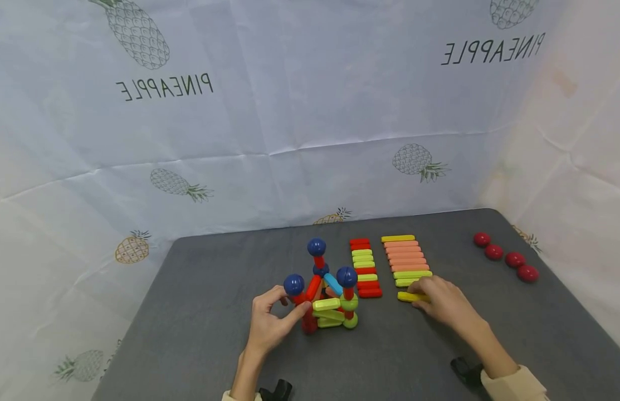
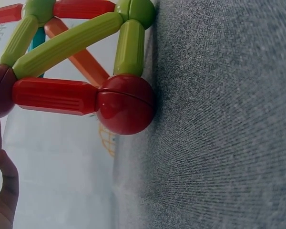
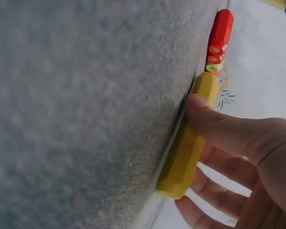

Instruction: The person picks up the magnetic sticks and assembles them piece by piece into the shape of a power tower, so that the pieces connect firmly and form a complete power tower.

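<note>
Right hand pinches ridged yellow stick — woven grey tabletop.

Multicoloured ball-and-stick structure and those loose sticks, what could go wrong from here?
The left hand grips one side of the multicoloured ball-and-stick structure, so uneven pressure might tip it. The farthest glossy blue ball, atop a short red stick, could get knocked loose. The right hand pinches a ribbed yellow stick close to a lime-green stick, so lifting might nudge the latter.
</note>
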`<action>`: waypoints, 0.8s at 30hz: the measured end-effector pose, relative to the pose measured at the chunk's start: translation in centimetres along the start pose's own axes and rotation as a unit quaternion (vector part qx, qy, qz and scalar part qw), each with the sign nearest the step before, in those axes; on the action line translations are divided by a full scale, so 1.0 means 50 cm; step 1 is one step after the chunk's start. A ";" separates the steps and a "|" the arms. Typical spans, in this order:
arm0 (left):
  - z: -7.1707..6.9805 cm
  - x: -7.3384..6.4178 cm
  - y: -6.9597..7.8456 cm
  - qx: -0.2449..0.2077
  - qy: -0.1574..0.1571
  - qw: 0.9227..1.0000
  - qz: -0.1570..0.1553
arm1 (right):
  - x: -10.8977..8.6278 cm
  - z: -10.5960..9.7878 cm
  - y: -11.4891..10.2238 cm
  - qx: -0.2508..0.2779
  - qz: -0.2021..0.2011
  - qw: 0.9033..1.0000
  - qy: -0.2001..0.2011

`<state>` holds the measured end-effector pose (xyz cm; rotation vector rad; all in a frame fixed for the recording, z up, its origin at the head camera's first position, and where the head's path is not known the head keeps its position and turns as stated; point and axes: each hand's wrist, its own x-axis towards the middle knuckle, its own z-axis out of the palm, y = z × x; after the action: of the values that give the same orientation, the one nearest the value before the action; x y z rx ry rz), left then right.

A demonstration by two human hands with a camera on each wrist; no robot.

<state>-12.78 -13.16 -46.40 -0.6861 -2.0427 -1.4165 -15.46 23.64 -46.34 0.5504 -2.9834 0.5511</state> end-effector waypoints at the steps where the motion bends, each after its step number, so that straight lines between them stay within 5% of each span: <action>1: 0.000 0.000 0.000 0.000 -0.001 1.000 -0.001 | -0.001 -0.001 -0.002 0.006 0.001 1.000 0.003; 7: -0.001 0.003 -0.001 -0.001 -0.005 1.000 -0.007 | -0.015 -0.053 -0.065 0.075 -0.026 0.992 0.103; 14: -0.002 0.005 -0.003 -0.001 -0.002 1.000 -0.001 | -0.040 -0.124 -0.176 0.153 -0.114 0.950 0.246; 20: -0.002 0.004 -0.003 0.000 -0.001 1.000 -0.002 | -0.059 -0.146 -0.255 0.216 -0.203 0.914 0.278; 24: -0.002 0.006 -0.005 0.000 -0.001 1.000 -0.005 | -0.057 -0.138 -0.299 0.240 -0.247 0.902 0.261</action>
<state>-13.16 -13.31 -46.31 -0.6793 -2.0498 -1.4223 -7.56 14.01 -35.21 0.9644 -2.0844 1.1609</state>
